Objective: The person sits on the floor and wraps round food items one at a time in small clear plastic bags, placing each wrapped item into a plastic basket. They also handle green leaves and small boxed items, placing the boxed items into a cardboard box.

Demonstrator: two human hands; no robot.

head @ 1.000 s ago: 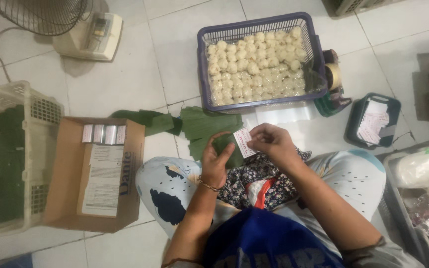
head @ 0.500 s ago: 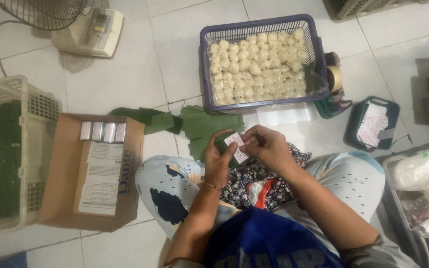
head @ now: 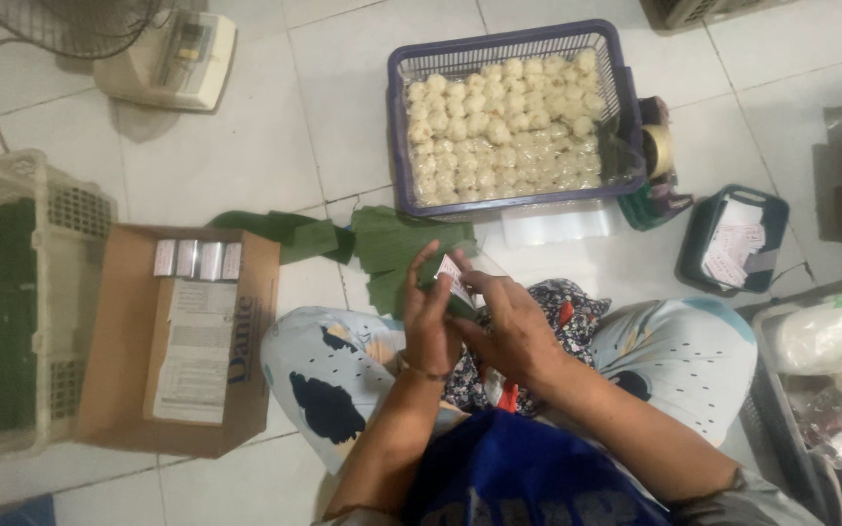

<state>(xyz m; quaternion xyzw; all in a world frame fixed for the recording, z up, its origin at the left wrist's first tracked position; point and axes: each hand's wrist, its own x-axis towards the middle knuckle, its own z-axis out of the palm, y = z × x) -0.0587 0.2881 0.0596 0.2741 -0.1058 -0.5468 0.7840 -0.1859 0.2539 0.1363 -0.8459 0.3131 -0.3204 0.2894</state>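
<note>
My left hand (head: 429, 317) and my right hand (head: 505, 326) meet above my lap and together hold a small green leaf-wrapped parcel with a white paper label (head: 453, 274) pressed on it. Most of the parcel is hidden between my fingers. Loose green leaf pieces (head: 382, 244) lie on the tiled floor just beyond my hands. Farther back stands a purple plastic basket (head: 509, 44) filled with several pale round cakes (head: 504, 127).
A cardboard box (head: 124, 331) with small silver packets sits to the left, beside a white crate (head: 26, 175) stacked with green wrapped parcels. A dark container of paper labels (head: 733, 239) and a tape roll (head: 657, 148) lie at the right. A fan base (head: 163, 58) stands at the back left.
My hands have drawn closer together around the parcel, and the white label now sits between my fingertips. The view has shifted slightly.
</note>
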